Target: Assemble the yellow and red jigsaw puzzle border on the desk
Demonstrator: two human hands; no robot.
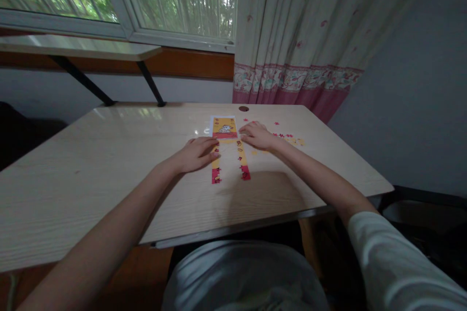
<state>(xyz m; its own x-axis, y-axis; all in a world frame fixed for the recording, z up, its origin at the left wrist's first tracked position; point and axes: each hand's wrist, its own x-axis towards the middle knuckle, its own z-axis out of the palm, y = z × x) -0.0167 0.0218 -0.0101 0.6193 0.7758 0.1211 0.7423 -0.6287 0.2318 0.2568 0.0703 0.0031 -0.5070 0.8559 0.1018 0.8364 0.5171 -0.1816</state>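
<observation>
A partly joined jigsaw puzzle lies on the table, with a left strip and a right strip in yellow and red running toward me. At their far end is a picture card showing a white animal on yellow and red. My left hand rests flat, its fingertips on the upper part of the left strip, thumb apart. My right hand lies by the top of the right strip, fingers stretched toward the card's right edge. Nothing shows in either hand, though the undersides of the fingers are hidden.
Loose red pieces and yellow pieces are scattered right of my right hand, partly behind my forearm. A single red piece lies farther back. A raised shelf stands at the back left, and a curtain hangs behind the table.
</observation>
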